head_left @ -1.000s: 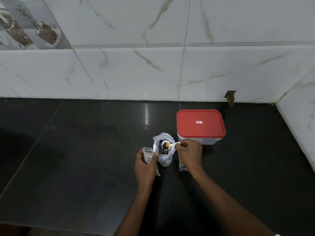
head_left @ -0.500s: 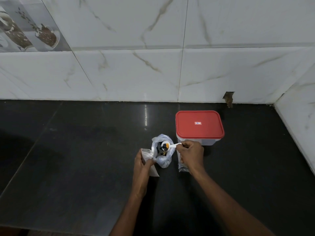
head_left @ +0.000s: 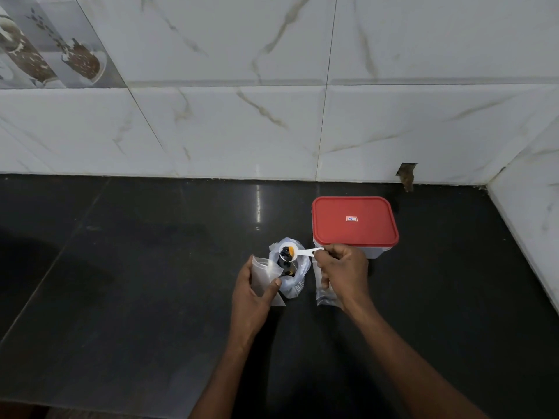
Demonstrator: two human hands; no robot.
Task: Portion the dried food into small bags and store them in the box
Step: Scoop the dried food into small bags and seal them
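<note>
Both hands are busy: left hand fingers curl round an open small bag, right hand fingers pinch a loaded scoop just beyond it, over the food bag.

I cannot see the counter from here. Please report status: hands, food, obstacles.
Left hand holds small bag. Right hand holds loaded scoop over food bag. Box lid on. Nothing blocking.

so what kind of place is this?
Most likely a home kitchen: a dark polished counter against marble-look wall tiles, a decorative tile picturing cups, and a red-lidded food box beside a bag of dried food.
</note>
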